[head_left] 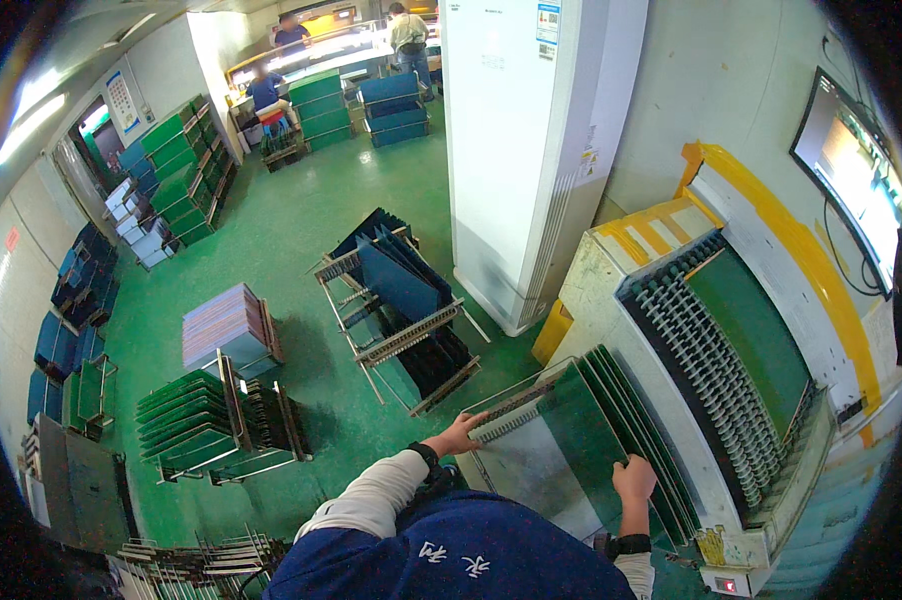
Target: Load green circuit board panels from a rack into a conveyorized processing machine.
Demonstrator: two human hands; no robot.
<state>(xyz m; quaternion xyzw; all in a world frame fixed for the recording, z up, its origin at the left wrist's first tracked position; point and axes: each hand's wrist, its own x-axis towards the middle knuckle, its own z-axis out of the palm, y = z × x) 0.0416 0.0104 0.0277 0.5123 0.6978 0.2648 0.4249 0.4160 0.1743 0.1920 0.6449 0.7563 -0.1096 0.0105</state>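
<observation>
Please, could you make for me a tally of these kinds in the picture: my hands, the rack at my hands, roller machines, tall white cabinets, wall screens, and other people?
Your hands: 2 (left hand, right hand)
Rack at your hands: 1
Roller machine: 1
Tall white cabinet: 1
Wall screen: 1
Other people clearly visible: 3
Total: 9

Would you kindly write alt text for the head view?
A person's left hand touches a rack while the right hand holds the edge of a green panel beside a roller machine; other loaded racks stand on the floor.
</observation>
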